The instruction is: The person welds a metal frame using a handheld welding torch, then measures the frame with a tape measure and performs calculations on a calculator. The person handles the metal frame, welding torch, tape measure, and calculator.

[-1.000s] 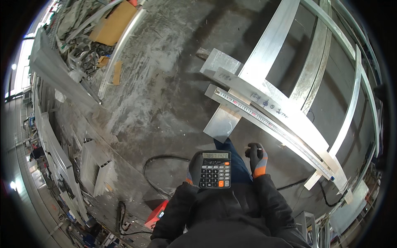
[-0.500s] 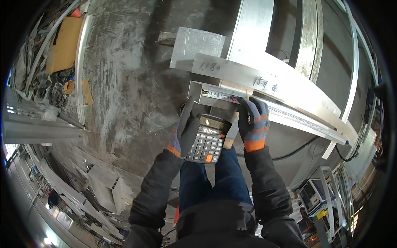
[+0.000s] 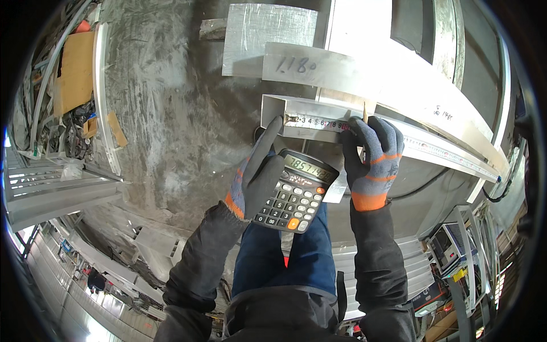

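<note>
My left hand (image 3: 253, 182), in a grey glove with an orange cuff, grips a black desk calculator (image 3: 296, 196) whose lit display shows digits. Its index finger points up at the left end of a silver metal channel (image 3: 319, 105). A tape measure (image 3: 325, 123) lies stretched along that channel, running off to the right. My right hand (image 3: 373, 159), gloved alike, has its fingers curled at the tape. A thin tan pencil (image 3: 364, 111) sticks up from between those fingers, its lower part hidden.
Beyond the channel lie a long metal strip with handwritten marks (image 3: 313, 68) and a square metal plate (image 3: 268, 37). Cardboard (image 3: 77, 71) and scrap are at the far left. A dark cable (image 3: 421, 191) runs at right, and a boxy machine (image 3: 447, 248) stands lower right.
The view has come closer to the channel. My left index fingertip has shifted right, onto the channel's end. The calculator's digits have become readable. My right hand stays at about the same tape mark.
</note>
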A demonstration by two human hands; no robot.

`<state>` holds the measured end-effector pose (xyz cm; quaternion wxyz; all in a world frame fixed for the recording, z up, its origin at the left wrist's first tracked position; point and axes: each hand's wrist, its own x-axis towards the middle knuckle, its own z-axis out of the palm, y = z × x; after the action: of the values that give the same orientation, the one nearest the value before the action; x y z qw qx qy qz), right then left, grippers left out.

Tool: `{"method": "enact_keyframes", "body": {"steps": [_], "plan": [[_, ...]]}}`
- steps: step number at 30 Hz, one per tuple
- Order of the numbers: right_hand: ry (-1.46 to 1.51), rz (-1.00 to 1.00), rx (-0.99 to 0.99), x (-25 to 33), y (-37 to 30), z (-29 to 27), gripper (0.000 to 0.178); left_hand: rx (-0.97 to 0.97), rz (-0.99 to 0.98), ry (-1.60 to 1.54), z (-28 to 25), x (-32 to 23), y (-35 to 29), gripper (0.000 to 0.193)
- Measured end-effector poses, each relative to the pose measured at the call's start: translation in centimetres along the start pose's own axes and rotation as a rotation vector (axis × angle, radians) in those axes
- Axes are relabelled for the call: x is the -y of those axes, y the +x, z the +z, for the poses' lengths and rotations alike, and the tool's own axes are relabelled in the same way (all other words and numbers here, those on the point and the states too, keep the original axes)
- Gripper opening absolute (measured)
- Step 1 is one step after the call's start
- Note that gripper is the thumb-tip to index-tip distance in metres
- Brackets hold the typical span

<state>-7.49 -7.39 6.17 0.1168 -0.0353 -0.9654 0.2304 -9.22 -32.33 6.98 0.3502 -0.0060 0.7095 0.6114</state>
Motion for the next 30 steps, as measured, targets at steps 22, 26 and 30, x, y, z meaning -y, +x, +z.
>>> {"method": "enact_keyframes", "body": {"steps": [22, 26, 30], "plan": [[0.492, 0.446, 0.024, 2.2, -3.4, -3.6, 0.038, -0.095, -0.048, -0.251, 1.4, 0.8, -1.5, 0.054], [0.56, 0.479, 0.018, 2.4, -3.6, -3.6, 0.042, -0.095, -0.053, -0.159, 1.1, -0.2, -2.2, 0.051], [0.634, 0.493, 0.017, 2.9, -3.2, -4.1, 0.031, -0.004, -0.099, -0.171, 1.2, -0.9, -2.3, 0.05]]}}
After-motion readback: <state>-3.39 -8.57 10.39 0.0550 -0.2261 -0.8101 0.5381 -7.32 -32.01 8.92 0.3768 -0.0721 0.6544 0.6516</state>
